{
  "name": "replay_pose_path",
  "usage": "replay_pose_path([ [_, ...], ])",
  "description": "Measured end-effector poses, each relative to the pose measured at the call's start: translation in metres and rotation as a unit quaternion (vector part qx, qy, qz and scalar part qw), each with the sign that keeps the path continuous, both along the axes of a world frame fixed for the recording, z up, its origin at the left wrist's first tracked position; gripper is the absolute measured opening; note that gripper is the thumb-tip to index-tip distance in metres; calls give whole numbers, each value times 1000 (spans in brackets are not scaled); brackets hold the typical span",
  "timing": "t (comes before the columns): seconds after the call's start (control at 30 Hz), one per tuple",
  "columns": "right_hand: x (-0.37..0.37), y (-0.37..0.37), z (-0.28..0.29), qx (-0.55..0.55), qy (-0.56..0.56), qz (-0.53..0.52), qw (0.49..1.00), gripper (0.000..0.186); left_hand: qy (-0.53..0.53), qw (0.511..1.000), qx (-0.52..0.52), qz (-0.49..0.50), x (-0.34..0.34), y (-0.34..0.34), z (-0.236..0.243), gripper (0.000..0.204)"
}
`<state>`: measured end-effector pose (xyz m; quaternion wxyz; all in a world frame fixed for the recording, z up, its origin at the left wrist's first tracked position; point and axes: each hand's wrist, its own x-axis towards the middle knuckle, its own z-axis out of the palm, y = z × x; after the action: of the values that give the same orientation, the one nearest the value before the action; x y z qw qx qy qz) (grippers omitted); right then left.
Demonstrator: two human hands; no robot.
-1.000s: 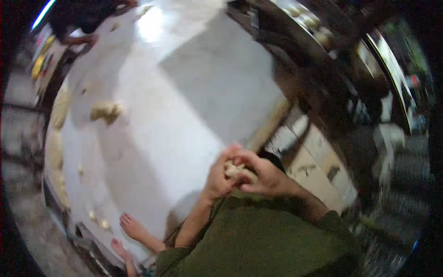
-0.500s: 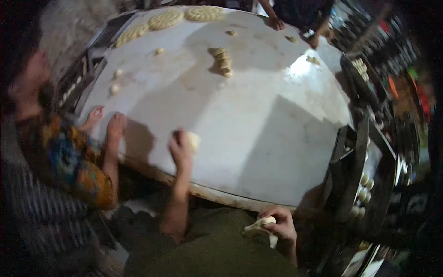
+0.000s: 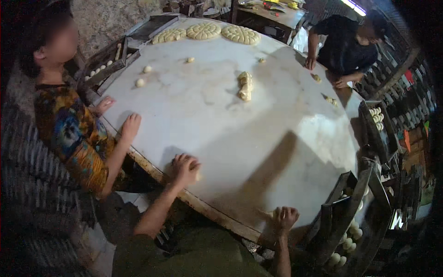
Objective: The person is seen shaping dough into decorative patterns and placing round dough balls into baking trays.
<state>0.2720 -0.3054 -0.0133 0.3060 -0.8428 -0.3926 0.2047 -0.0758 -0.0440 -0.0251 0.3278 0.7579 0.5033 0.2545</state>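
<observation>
Pale, off-white surface [image 3: 207, 138], broad and smooth, its near edge worn brown. Head view, looking down.

Left hand [image 3: 186, 169] at the near edge: fingers curled down over a small dough piece [image 3: 199, 176], a pale bit of it showing past the hand's right side. Cannot tell if they clamp it or only cup it. Right hand [image 3: 287, 218] at the near right: fingers bent, knuckles up, over a second dough piece [image 3: 272, 213] that lies partly in shadow. Firmness of hold likewise hidden.

Far centre: a longer, segmented dough lump [image 3: 245, 85], well apart from both hands. Near right, just beyond the right hand: a dark tray [image 3: 376, 191] with dough balls.

Judgement: the step looks like pressing or rolling dough under each hand. Best done with a relaxed cupped palm, light even pressure, each piece kept in contact with the surface; bearing down too hard would likely flatten or smear it. Keep both pieces inboard of the edge, and the right wrist clear of the tray.

Brands, labels: none found. No legible writing anywhere; the far right background is too dim and small to judge.
</observation>
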Motion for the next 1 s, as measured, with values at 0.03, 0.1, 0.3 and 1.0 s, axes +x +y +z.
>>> replay_pose_path([
  [0.03, -10, 12, 23, -33, -28, -89, 995, 40, 79, 996, 9, -34, 38, 2, 42, 24],
  [0.1, -12, 35, -8, -31, 39, -10, 999, 43, 144, 983, 56, -94, 78, 6, 66, 28],
  [0.3, -148, 68, 10, 49, 58, 109, 991, 53, 110, 941, 151, -281, 38, -56, 36, 16],
  [1.0, -68, 124, -32, 136, 171, -269, 938, 24, 28, 966, 164, -199, 96, 84, 62, 22],
])
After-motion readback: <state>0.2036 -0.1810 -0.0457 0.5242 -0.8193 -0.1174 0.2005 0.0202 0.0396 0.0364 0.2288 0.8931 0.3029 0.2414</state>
